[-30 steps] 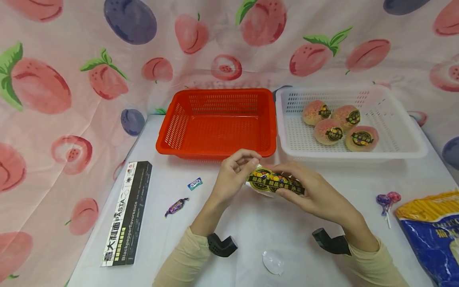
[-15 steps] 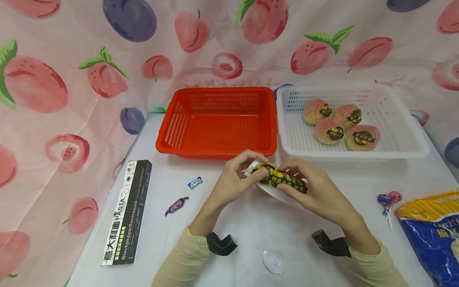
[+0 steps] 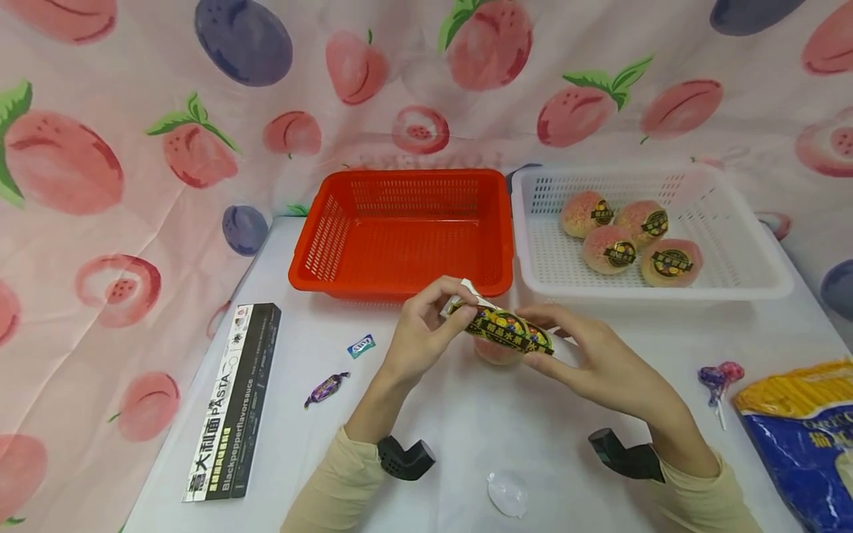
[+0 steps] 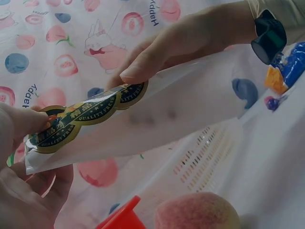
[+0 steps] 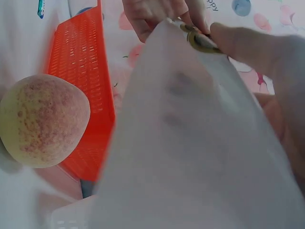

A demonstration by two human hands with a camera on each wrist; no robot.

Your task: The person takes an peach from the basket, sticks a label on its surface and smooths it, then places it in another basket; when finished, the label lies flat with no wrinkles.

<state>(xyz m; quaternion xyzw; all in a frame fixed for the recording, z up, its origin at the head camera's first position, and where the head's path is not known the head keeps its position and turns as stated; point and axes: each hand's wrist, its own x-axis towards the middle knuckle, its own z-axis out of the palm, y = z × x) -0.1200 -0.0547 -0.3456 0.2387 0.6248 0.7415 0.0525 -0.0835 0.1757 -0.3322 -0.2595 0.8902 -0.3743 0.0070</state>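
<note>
A sheet of round black-and-gold fruit stickers (image 3: 509, 331) on white backing paper (image 4: 200, 102) is held up between both hands, over the table. My left hand (image 3: 424, 327) pinches its left end between thumb and fingers. At the other end my right hand (image 3: 600, 364) grips the sheet, thumb on the near side. In the right wrist view the pale backing fills much of the picture and hides part of the right hand's fingers. Below the sheet a peach (image 5: 44, 121) rests on the table, partly covered in the head view.
Behind the hands are a red basket (image 3: 400, 285) and a white basket (image 3: 746, 259) with several stickered peaches. A pasta box (image 3: 233, 400), two wrapped candies (image 3: 326, 389), lollipops (image 3: 720, 374), a blue-yellow bag (image 3: 800, 429) and a clear plastic piece (image 3: 507, 494) lie around.
The sticker sheet has been turned and shifted slightly left in both hands. The peach beneath it has come into sight. Both hands have moved only a little.
</note>
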